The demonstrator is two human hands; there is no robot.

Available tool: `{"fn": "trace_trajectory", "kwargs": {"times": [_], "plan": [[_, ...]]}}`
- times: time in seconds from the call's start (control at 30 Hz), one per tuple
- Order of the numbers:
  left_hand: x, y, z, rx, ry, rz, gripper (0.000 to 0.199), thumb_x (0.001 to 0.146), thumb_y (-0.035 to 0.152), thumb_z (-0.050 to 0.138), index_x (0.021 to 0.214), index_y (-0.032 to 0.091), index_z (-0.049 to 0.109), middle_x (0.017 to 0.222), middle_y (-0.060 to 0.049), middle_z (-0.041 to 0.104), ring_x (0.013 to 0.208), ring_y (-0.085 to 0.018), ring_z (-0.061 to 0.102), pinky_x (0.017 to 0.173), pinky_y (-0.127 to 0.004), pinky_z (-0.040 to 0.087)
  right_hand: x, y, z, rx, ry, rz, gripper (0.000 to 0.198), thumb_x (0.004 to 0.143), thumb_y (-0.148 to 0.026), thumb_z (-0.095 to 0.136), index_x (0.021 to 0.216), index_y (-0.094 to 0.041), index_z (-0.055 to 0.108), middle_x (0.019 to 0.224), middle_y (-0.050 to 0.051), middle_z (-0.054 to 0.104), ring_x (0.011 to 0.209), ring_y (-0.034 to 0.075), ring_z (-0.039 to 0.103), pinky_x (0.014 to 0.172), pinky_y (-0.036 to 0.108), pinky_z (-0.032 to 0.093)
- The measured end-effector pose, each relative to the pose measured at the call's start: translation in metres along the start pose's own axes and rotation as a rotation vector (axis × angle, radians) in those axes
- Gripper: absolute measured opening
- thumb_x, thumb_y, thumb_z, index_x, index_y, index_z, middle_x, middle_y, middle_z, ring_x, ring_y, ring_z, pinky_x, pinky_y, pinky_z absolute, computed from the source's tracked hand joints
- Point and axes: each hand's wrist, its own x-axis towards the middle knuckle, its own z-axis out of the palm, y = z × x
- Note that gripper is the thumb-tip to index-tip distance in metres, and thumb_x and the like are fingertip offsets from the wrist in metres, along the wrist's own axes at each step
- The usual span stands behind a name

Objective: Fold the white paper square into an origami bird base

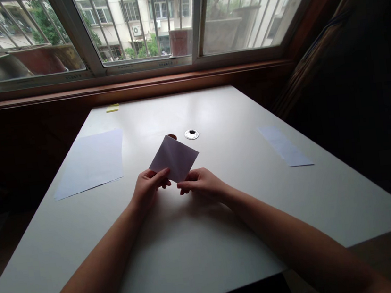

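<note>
Daylight from the window beyond the hands glares on the desk; soft shadows fall beneath them.

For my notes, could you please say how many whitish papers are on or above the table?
3: square held centrally, large sheet at left, narrow strip at right; more may be hidden underneath.

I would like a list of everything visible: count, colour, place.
Paper square: one, purplish, in both hands
Large sheet: one, white, table's left
Paper strip: one, white, table's right
Slip: one, yellow, table's far left
Metal ring: one, silver, table's middle
Round object: one, reddish brown, behind square
Table: one, white, below window
Window: one, grey-framed, ahead
Bars: many, grey, outside
Pots: several, brownish, outside
Plants: several, green, outside
Building: at least one, cream, outside
Forearms: two, bare, over table
Left hand: one, bare, on square's left
Right hand: one, bare, square's lower right
</note>
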Motion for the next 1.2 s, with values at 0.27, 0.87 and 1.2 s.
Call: {"fn": "trace_trajectory", "kwargs": {"times": [0.27,0.87,1.2], "plan": [[0.010,-0.003,-0.013,-0.093,0.229,0.060,0.027,0.067,0.035,0.082,0.069,0.015,0.064,0.054,0.000,0.063,0.049,-0.009,0.055,0.050,-0.021,0.039,-0.003,0.004,-0.003,0.050,0.036,-0.019,0.027,0.075,-0.044,0.076,0.079,-0.017,0.075,0.072,0.006,0.074,0.070,0.017,0.064,0.069,0.029,0.048],[0.002,-0.006,-0.001,0.061,-0.041,0.024,0.035,0.075,0.042,0.079,0.077,0.011,0.064,0.059,-0.005,0.066,0.052,-0.013,0.060,0.051,-0.023,0.043,-0.001,-0.003,-0.002,0.188,0.102,-0.001,0.032,0.078,-0.046,0.074,0.075,-0.014,0.072,0.071,0.006,0.072,0.063,0.012,0.056,0.059,0.025,0.038],[0.001,-0.007,-0.007,0.714,0.297,0.830,0.054,0.080,0.031,0.077,0.130,0.030,0.056,0.118,-0.008,0.048,0.100,-0.020,0.057,0.086,-0.038,0.054,0.001,0.002,-0.009,0.427,0.203,0.086,0.031,0.071,-0.041,0.081,0.073,-0.013,0.067,0.065,0.003,0.066,0.056,0.008,0.051,0.054,0.023,0.035]]}}
